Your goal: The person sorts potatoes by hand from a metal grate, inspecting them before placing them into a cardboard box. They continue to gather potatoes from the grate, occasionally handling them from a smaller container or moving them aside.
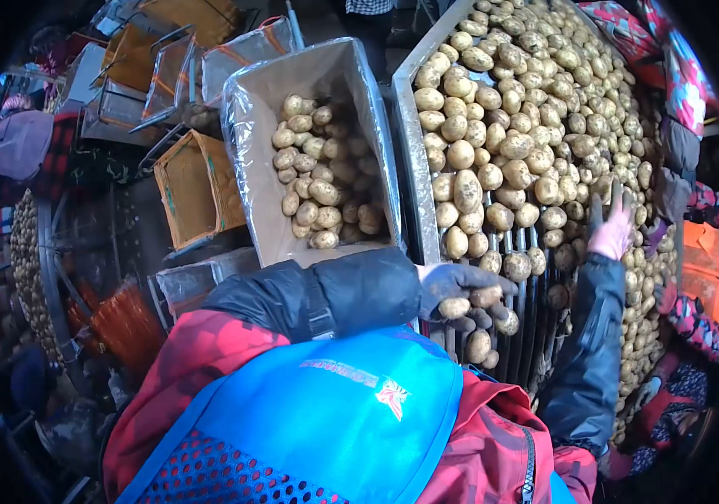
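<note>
My left hand, in a dark glove, is at the near left edge of the potato table. Its fingers curl around a few potatoes, some showing between them. My right hand, in a pink and grey glove, reaches farther in over the heap of potatoes. Its fingers are stretched out and apart on the potatoes, with nothing visibly gripped. Beneath and between my arms, dark slats of the table show, with scattered potatoes on them.
A plastic-lined crate partly filled with potatoes stands left of the table's metal rim. Other crates and frames stand farther left. Co-workers' sleeves and hands line the right side, near orange sacks. Another person is at far left.
</note>
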`<state>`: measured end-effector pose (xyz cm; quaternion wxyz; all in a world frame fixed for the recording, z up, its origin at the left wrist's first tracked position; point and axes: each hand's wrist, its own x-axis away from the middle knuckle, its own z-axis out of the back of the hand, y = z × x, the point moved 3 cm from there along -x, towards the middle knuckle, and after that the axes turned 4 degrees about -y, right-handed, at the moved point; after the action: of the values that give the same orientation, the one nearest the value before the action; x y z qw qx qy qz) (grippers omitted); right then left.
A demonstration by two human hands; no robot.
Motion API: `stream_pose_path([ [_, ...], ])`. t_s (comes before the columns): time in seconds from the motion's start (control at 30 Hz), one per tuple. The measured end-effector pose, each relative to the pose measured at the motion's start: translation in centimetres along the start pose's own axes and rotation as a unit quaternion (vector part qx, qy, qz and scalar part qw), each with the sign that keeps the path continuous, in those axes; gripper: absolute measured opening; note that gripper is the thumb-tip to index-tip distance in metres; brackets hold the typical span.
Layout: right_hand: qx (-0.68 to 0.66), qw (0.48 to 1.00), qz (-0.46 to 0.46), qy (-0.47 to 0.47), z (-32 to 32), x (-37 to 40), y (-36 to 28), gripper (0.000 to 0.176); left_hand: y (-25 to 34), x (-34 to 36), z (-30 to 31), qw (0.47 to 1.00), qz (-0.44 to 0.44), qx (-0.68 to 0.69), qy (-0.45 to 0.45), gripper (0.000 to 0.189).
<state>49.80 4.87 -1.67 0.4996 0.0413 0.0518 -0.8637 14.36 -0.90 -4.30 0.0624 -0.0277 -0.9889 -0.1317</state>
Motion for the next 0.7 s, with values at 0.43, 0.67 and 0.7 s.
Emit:
stream_pose_path([
  [0.43, -0.234, 0.947, 0.215, -0.04, 2.9, 25.0, -14.2, 0.058, 2.1, 19.1, 6.5, 0.936, -0.275, 0.175, 0.133, 0.05],
  [0.67, -0.217, 0.958, 0.173, -0.069, 1.8, 27.4, -15.5, 0.05, 0.7, 20.6, 3.9, 0.931, -0.215, 0.144, 0.258, 0.049],
  [0.7, -0.21, 0.961, 0.171, -0.063, 1.7, 27.3, -15.7, 0.051, 0.7, 21.2, 3.6, 0.921, -0.195, 0.148, 0.302, 0.048],
])
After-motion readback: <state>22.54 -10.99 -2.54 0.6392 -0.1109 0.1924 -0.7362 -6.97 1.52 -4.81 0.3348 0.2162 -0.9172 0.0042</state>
